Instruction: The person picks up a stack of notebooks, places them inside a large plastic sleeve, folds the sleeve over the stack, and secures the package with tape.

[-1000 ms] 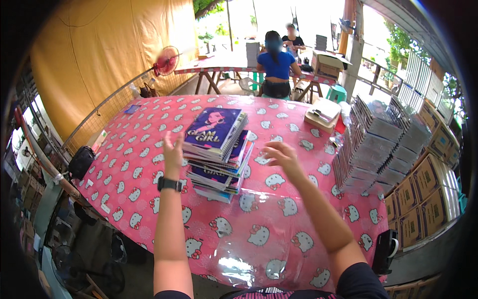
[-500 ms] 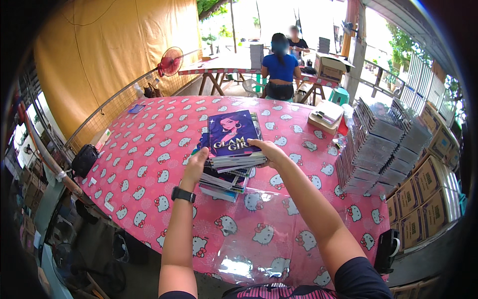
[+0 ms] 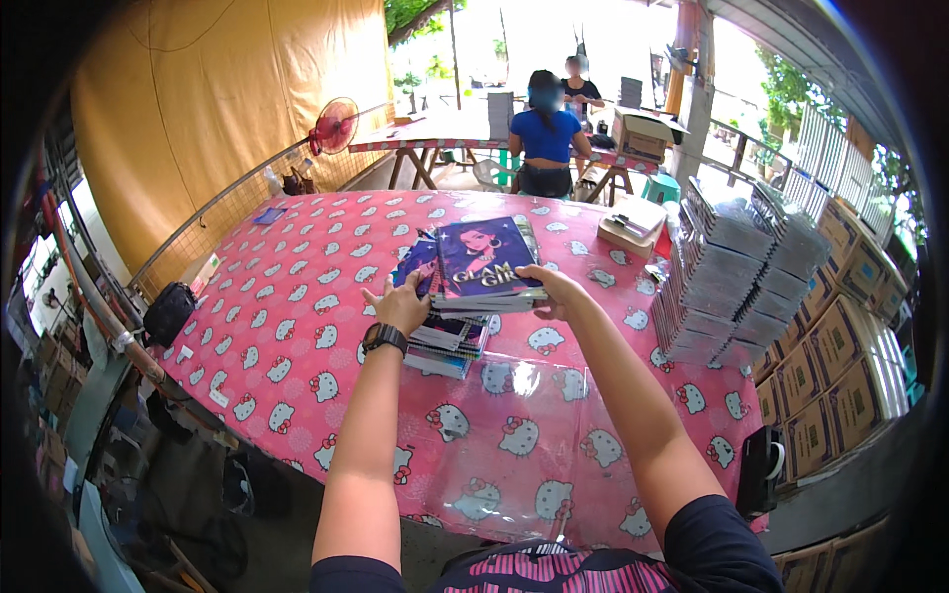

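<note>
A pile of spiral notebooks stands mid-table. Its upper bundle, topped by a purple notebook [image 3: 484, 259] with a drawn figure on the cover, sits to the right of the lower notebooks [image 3: 442, 361]. My right hand [image 3: 556, 293] grips that bundle by its right edge, thumb on the cover and fingers beneath. With fingers spread, my left hand [image 3: 403, 304] rests against the left side of the pile, beside another purple cover [image 3: 415, 259] partly hidden there. A clear plastic sheet or bag [image 3: 514, 455] lies flat in front of the pile.
Tall stacks of plastic-wrapped notebooks [image 3: 727, 282] stand at the right, with cartons [image 3: 825, 385] beyond. A box with white items [image 3: 633, 225] sits at the far right of the pink tablecloth [image 3: 287, 336]. A black bag [image 3: 171, 314] is at the left edge. Two people [image 3: 547, 133] are at a farther table.
The upper bundle has shifted right with my right hand. My left hand has loosened from its left edge and spread its fingers. The view has turned slightly.
</note>
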`<state>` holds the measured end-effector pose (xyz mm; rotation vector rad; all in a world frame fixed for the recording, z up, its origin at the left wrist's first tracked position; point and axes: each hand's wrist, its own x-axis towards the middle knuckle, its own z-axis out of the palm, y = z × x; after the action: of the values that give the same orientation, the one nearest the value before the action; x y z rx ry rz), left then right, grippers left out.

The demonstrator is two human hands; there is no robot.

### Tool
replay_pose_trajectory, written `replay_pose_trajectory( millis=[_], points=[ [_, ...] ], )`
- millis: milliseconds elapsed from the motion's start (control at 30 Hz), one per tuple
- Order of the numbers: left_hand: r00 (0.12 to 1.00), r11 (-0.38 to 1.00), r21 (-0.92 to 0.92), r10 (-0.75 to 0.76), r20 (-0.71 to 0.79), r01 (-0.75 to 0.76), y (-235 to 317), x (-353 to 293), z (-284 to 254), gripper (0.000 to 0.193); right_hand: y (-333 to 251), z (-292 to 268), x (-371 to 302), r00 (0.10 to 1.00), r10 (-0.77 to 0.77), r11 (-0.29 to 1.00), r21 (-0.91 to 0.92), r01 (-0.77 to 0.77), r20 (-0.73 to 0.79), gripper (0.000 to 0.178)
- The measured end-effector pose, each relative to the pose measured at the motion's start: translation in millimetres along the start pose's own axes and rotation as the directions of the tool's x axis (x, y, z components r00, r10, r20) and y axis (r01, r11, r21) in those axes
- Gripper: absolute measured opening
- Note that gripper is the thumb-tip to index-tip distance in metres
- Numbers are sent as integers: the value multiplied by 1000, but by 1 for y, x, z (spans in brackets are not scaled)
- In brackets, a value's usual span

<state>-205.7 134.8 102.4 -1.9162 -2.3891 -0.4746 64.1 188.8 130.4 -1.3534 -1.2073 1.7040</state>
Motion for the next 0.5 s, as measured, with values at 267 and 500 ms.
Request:
replay_pose_trajectory(
  millis=[267,500],
  points=[
    [729,767,139,639,-244,-626,27,-66,15,112,102,-44,-83,938,-253,810,583,70,238,31],
    [419,224,-388,725,-547,-894,95,-190,-3,61,175,-120,-252,913,287,736,544,-404,291,42]
  ],
)
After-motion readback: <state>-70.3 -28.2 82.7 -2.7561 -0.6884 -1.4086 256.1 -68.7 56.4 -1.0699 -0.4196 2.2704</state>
